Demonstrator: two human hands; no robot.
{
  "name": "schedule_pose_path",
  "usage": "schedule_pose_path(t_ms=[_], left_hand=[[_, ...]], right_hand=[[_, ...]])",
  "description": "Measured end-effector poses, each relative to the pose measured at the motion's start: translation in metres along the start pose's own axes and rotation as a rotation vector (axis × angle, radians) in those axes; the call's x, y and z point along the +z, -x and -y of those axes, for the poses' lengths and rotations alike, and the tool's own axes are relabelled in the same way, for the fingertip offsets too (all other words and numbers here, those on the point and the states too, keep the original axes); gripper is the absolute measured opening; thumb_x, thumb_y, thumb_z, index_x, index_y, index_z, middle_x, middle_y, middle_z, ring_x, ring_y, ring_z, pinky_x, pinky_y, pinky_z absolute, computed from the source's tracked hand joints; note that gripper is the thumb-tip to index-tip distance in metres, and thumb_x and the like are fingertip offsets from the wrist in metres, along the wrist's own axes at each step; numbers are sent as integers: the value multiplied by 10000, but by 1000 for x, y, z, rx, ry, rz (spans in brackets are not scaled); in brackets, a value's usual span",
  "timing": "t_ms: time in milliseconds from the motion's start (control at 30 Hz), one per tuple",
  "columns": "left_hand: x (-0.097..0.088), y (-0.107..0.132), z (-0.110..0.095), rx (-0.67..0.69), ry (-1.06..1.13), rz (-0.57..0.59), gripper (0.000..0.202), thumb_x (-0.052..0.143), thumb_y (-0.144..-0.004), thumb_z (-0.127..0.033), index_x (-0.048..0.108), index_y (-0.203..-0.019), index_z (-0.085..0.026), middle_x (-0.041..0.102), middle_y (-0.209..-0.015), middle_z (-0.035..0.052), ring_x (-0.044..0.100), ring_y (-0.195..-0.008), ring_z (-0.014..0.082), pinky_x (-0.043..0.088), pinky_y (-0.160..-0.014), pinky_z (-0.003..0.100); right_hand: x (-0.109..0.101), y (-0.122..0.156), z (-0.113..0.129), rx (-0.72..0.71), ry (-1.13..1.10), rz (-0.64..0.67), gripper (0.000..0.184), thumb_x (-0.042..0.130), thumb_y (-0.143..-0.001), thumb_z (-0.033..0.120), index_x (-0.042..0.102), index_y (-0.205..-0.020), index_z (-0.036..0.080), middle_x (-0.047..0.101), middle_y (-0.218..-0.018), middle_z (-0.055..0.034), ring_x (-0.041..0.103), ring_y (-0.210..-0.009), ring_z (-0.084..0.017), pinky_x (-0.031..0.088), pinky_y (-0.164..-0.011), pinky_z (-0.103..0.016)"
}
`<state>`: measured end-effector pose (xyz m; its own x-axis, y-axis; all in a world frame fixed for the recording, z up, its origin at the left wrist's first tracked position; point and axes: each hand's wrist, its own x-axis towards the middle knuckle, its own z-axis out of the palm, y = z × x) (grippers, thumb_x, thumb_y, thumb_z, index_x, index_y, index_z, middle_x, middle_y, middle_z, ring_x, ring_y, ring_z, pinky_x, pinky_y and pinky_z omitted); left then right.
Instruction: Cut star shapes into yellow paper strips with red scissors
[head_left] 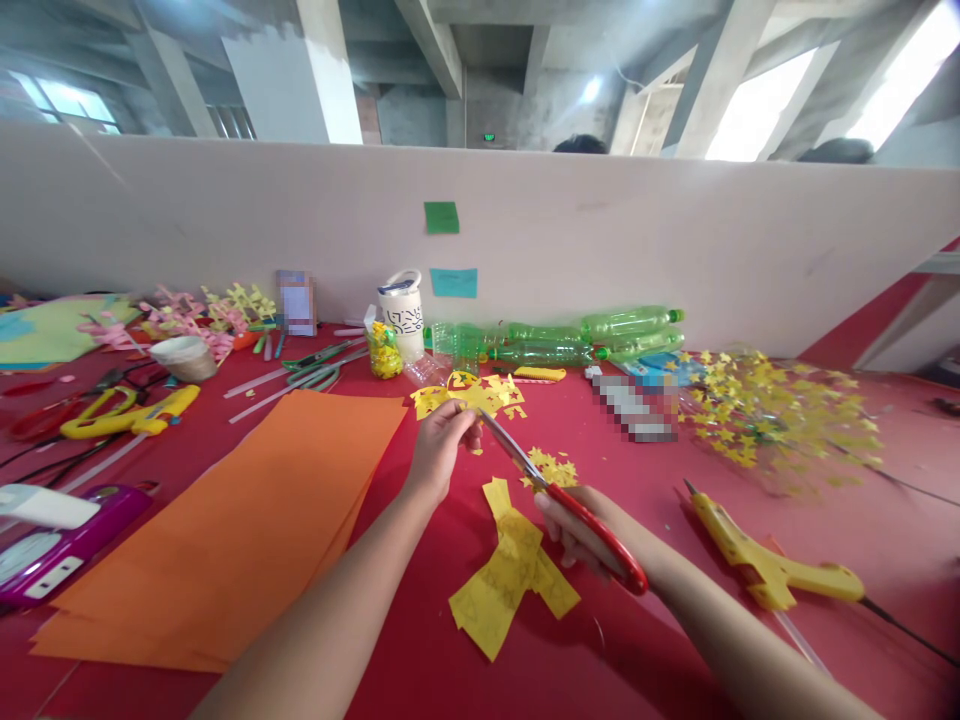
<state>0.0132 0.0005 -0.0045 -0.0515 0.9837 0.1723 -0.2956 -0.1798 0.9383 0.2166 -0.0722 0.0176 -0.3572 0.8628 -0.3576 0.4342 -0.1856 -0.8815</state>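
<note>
Left hand (pixel 439 450) is just right of the orange paper sheets (pixel 240 520), fingers pinched together on a piece of yellow paper (pixel 469 395) with shapes cut out of its edge. I hold it raised off the counter (pixel 660 480).

Right hand (pixel 574 530) is farther right of the orange sheets, fingers closed through the red handles of the scissors (pixel 559 500). The blades point up-left and the tips meet the yellow paper at my left fingertips. The blades look nearly together; can't tell the exact gap.

Yellow offcut strips (pixel 510 575) lie flat on the counter right of the orange sheets, under the scissors. A small heap of yellow cut-outs (pixel 553 467) sits just beyond them, touching nothing I hold.

Well right of the orange sheets, past my right forearm: a yellow glue gun (pixel 765 560), nozzle toward the partition (pixel 675 240), then a spread of yellow star cut-outs (pixel 780 420).

Beyond the orange sheets, along the partition: green plastic bottles (pixel 585 340) lying on their sides and a white cup (pixel 401 315) standing upright.

Left of the orange sheets: a second yellow glue gun (pixel 127 415) and a purple device (pixel 60 540).
</note>
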Motion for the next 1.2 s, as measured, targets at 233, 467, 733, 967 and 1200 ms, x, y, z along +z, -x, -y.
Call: schedule_pose_path(t_ms=[233,467,733,967,1200], left_hand=[[-1,-1,0,5,-11,20,184,600,-780,-275,541,-650,-158,563,-570,-21,499,-489,76,377,-477,201],[-1,0,-1,-1,-8,9,189,602,-773,-272,531,-639,-160,560,-557,-21,493,-482,76,372,-473,198],[0,-1,-1,-21,10,-5,181,611,-755,-272,534,-636,-158,557,-549,-23,486,-473,75,368,-460,196],[-1,-1,0,-16,18,-1,171,606,-750,-254,520,-633,-164,561,-547,-24,496,-474,78,369,-468,196],[1,1,0,-26,0,11,142,595,-754,-253,541,-653,-168,566,-525,-25,495,-460,81,361,-463,197]], right_hand=[[3,0,8,67,47,-34,485,550,-799,608,456,-597,177,446,-403,56,419,-301,-69,291,-303,-167],[3,0,9,84,44,-38,483,562,-790,603,449,-577,184,440,-388,58,418,-284,-74,297,-295,-177],[3,-2,7,63,27,-31,477,575,-783,591,443,-570,186,415,-384,68,424,-279,-74,360,-331,-195],[3,-3,4,85,40,-54,467,586,-778,584,469,-586,174,452,-435,46,470,-337,-92,286,-289,-168],[3,-2,0,21,25,-37,441,558,-822,551,475,-610,174,408,-364,74,436,-317,-77,356,-363,-175]])
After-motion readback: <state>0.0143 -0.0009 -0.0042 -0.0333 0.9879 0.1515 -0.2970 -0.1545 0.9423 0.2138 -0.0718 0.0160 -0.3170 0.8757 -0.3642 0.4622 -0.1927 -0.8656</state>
